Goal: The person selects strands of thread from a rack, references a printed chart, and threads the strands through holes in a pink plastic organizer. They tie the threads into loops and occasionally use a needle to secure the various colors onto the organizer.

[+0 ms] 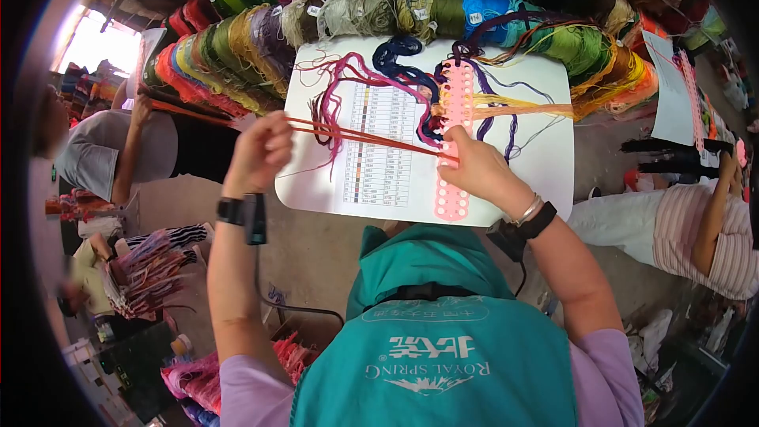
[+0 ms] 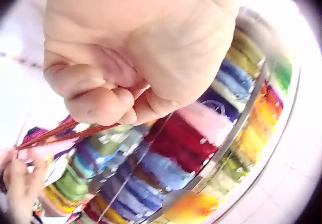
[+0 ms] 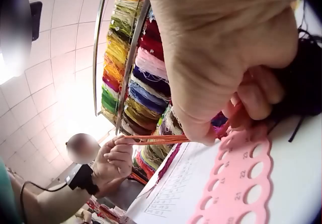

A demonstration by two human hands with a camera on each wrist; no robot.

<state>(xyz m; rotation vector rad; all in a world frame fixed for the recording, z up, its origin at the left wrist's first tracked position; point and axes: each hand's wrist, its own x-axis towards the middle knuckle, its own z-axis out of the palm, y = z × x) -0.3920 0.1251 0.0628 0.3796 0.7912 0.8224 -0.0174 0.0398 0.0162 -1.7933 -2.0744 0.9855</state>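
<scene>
My left hand (image 1: 266, 150), raised over the board's left edge, grips one end of a red-orange thread bundle (image 1: 371, 138) with curled fingers. The strands run taut to my right hand (image 1: 482, 166), which pinches them against the pink perforated strip (image 1: 453, 198). In the left wrist view the left hand (image 2: 136, 53) is curled round the red strands (image 2: 60, 133). The right wrist view has the right hand (image 3: 226, 58) at the strip's numbered holes (image 3: 236, 184), thumb and fingers together. Yellow-orange threads (image 1: 522, 110) and dark blue threads (image 1: 395, 51) hang at the strip's upper part.
The white board (image 1: 538, 182) carries a printed colour chart (image 1: 375, 166) and loose magenta threads (image 1: 336, 91). Rows of coloured yarn skeins (image 1: 356, 12) line its far side. Other people work at the left and right. A pink yarn pile (image 1: 198, 379) lies at lower left.
</scene>
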